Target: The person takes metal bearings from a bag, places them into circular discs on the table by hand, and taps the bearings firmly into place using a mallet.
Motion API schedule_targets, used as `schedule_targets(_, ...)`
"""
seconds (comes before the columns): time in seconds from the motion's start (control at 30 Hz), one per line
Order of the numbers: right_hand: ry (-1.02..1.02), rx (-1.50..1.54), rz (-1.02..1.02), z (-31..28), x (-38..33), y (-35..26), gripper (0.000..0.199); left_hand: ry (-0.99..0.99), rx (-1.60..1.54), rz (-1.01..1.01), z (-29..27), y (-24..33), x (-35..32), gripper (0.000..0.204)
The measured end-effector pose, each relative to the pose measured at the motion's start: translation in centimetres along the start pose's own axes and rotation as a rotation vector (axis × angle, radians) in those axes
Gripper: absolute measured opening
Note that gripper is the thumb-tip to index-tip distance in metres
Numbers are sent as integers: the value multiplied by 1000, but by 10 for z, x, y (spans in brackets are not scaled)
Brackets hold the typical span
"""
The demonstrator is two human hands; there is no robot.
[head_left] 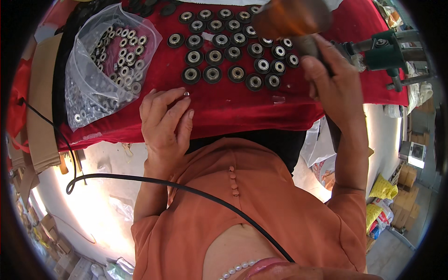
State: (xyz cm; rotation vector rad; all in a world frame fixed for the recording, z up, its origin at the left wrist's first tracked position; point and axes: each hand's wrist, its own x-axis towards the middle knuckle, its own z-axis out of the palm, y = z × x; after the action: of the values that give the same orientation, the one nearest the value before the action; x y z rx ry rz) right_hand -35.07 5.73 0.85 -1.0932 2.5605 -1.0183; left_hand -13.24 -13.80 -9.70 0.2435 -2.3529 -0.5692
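While the red cloth [154, 70] covers the table, a clear plastic bag of small bearings [100, 65] lies at ten o'clock. Rows of black rollers with bearing centres [233, 46] spread at twelve. At one o'clock the right hand [336, 86] is clamped round the handle of a blurred brown-headed mallet [291, 18]. The left hand [163, 123], centre-left, rests on the cloth, fingers loosely apart, holding nothing I can make out. A mis-aimed blow could catch those fingers or scatter the neat rows.
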Motion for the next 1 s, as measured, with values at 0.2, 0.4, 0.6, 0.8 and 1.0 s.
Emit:
schedule_targets(0.2,-10,-138,-222,17,15,38,44,-8,7,-1,4,-7,-3,24)
schedule_targets(0.4,69,-99,-241,0,27,17,47,-11,-8,-19,1,-7,-5,24)
schedule_targets(0.6,11,-46,17,-7,9,7,45,-9,-47,-31,-2,-11,-7,24)
schedule_targets(0.8,1,253,196,-8,-3,16,45,-3,-43,-59,-8,-10,-9,23)
schedule_targets(1.0,-163,168,69,18,4,13,47,-17,-49,-42,-3,-6,-6,22)
